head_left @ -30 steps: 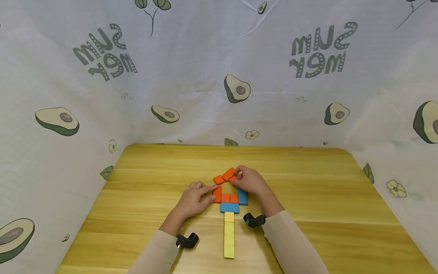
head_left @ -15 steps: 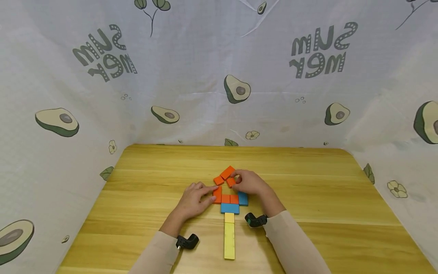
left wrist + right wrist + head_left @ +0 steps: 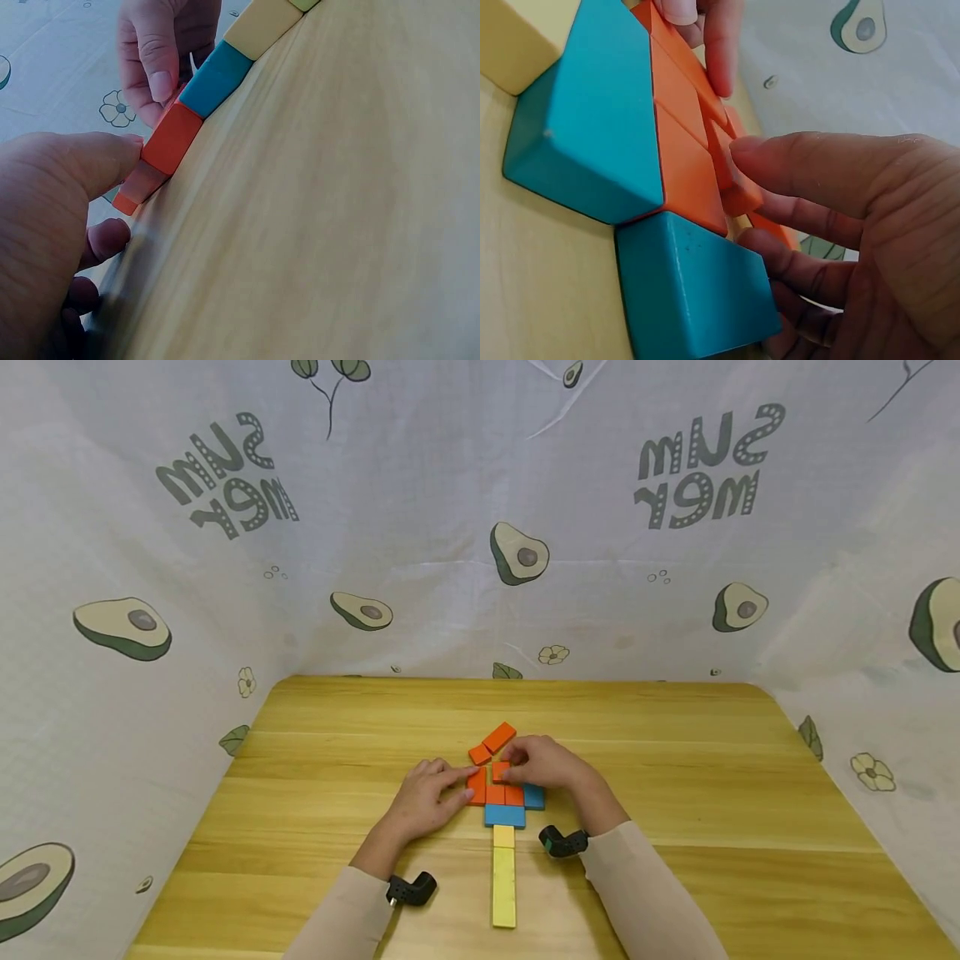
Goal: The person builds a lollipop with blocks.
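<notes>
In the head view my right hand [image 3: 551, 764] pinches a small orange square block [image 3: 500, 768] between thumb and index finger; the right wrist view shows this block [image 3: 739, 193] tilted between the fingertips. My left hand [image 3: 420, 797] has its thumb and straight index finger resting against an orange rectangular block [image 3: 477, 787]. Two small orange blocks [image 3: 495, 795] lie right of that one, above a blue block [image 3: 505, 816]. Another blue block [image 3: 534, 797], partly hidden by my right hand, is at the right end of this row.
Beyond the hands, an orange rectangle [image 3: 499, 737] and an orange square [image 3: 480, 754] lie at a slant. A small yellow block [image 3: 504, 836] and a long yellow block [image 3: 504, 887] run toward me. A printed cloth [image 3: 517, 610] hangs behind the wooden table [image 3: 337, 727].
My right hand has drawn the small orange block away from the slanted pair, toward me and slightly left, and turned it squarer to the row. My left hand has stayed in place.
</notes>
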The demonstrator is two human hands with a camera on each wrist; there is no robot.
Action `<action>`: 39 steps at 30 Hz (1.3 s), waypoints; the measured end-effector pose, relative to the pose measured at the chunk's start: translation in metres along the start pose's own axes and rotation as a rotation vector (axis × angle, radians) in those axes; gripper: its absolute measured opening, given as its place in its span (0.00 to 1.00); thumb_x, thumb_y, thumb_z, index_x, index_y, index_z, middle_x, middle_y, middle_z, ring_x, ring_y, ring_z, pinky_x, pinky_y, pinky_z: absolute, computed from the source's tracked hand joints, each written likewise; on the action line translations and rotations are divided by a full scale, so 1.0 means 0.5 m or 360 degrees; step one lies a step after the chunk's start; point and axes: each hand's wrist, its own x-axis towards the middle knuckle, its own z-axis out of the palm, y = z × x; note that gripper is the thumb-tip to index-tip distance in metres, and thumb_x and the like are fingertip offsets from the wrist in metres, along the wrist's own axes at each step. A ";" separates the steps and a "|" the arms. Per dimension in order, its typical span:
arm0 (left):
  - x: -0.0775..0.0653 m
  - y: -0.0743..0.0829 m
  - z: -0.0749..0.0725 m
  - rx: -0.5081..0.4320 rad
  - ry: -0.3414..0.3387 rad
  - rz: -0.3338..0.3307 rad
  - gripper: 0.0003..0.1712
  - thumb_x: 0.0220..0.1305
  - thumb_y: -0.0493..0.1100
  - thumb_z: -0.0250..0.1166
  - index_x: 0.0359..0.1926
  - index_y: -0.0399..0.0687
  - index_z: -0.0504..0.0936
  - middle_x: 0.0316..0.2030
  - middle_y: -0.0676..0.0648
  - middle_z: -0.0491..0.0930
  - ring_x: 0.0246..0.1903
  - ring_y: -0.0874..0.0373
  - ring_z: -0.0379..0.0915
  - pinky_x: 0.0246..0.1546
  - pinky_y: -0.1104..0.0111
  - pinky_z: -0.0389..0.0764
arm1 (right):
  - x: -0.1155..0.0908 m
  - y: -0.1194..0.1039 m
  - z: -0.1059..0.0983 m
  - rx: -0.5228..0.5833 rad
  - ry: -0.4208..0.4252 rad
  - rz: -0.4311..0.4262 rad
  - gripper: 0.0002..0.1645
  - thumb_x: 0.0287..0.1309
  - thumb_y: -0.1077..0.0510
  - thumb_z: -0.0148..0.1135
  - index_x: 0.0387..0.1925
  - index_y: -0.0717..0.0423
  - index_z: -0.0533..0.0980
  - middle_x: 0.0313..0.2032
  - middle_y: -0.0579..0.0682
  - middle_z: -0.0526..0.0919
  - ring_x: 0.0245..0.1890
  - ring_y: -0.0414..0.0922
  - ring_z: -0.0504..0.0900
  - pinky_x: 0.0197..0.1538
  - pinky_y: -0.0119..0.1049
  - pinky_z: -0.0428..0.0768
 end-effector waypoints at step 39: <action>0.004 -0.003 0.002 0.0016 0.0011 -0.0015 0.24 0.71 0.56 0.63 0.66 0.66 0.80 0.38 0.55 0.75 0.37 0.62 0.63 0.44 0.65 0.64 | 0.006 -0.001 0.022 -0.0152 0.0098 -0.0023 0.08 0.66 0.48 0.67 0.32 0.45 0.82 0.34 0.46 0.77 0.44 0.49 0.67 0.44 0.41 0.65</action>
